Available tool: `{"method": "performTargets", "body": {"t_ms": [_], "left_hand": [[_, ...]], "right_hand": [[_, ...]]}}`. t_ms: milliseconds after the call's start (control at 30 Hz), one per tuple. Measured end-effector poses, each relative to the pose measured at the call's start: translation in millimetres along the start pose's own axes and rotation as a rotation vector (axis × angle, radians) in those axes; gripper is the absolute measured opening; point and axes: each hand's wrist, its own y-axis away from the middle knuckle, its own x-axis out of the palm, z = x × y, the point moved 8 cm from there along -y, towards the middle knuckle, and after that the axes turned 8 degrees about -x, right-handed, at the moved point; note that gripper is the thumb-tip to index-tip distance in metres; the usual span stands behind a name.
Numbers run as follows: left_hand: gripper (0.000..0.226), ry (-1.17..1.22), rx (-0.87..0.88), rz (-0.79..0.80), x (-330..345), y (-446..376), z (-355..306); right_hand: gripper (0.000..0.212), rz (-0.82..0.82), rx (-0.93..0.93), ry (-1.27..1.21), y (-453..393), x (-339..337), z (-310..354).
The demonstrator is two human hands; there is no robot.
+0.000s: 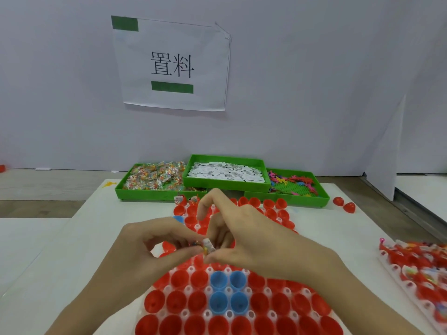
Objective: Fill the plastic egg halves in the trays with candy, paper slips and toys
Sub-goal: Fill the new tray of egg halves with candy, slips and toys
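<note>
A plain pale grey wall (314, 68) fills the background, lit evenly and softly. A white paper sign (174, 64) printed with two black characters hangs on it, fixed by green tape strips. A white panel (384, 146) stands upright at the right. Below lies a white tabletop (79, 238) beside a brownish wooden surface (48, 187)

A white table (92, 228) carries three green bins (154, 193) at its far edge. Two egg trays (267, 292) lie nearer. Two loose red egg halves (343, 204) sit beside the bins.
</note>
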Motion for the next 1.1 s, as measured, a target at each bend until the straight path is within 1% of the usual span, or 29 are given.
{"method": "performTargets", "body": {"t_ms": [67, 133, 200, 267, 300, 333, 367, 400, 433, 467, 500, 567, 633, 733, 833, 933, 1000, 1100], "left_hand": [[0.016, 0.038, -0.049, -0.010, -3, -2, 5], [0.014, 0.074, -0.083, 0.023, -3, -3, 9], [0.016, 0.113, -0.093, 0.038, -2, -3, 10], [0.017, 0.150, -0.126, 0.002, -5, -3, 13], [0.018, 0.152, -0.139, -0.022, -7, -3, 14], [0.019, 0.148, -0.146, -0.034, -8, -3, 15], [0.020, 0.148, -0.149, -0.035, -8, -3, 15], [0.020, 0.154, -0.150, -0.029, -7, -3, 16], [0.021, 0.162, -0.153, -0.023, -6, -4, 16], [0.022, 0.165, -0.158, -0.020, -6, -4, 17], [0.024, 0.159, -0.163, -0.023, -5, -4, 18], [0.021, 0.132, -0.168, -0.025, -4, -4, 19], [0.015, 0.117, -0.167, -0.012, -2, -3, 19], [0.013, 0.099, -0.180, -0.014, -2, -4, 21], [0.013, 0.095, -0.191, -0.017, -4, -4, 25], [0.013, 0.089, -0.191, -0.020, -5, -4, 26], [0.013, 0.078, -0.190, -0.030, -6, -5, 29], [0.012, 0.026, -0.164, -0.048, -7, -6, 30]], "right_hand": [[0.054, 0.007, -0.019, -0.064, -6, -6, -3], [0.056, 0.028, -0.024, -0.114, -12, -7, -6], [0.056, 0.081, -0.021, -0.175, -15, -6, -10], [0.050, 0.177, -0.012, -0.246, -16, -13, -20], [0.043, 0.199, 0.000, -0.239, -16, -23, -29], [0.032, 0.160, 0.023, -0.206, -18, -39, -45], [0.023, 0.055, 0.072, -0.163, -19, -61, -69], [0.017, -0.089, 0.149, -0.113, -17, -86, -98], [0.015, -0.224, 0.247, -0.038, -11, -108, -129], [0.015, -0.313, 0.350, 0.073, -3, -124, -159], [0.017, -0.344, 0.448, 0.189, 6, -134, -188], [0.020, -0.300, 0.615, 0.329, 26, -140, -238], [0.021, -0.267, 0.682, 0.389, 41, -140, -267], [0.020, -0.273, 0.660, 0.417, 41, -138, -279], [0.013, -0.232, 0.651, 0.456, 33, -134, -283], [0.004, -0.231, 0.637, 0.467, 28, -134, -285], [0.011, -0.240, 0.643, 0.450, 28, -134, -289], [0.012, -0.322, 0.686, 0.425, 36, -137, -291]]}}
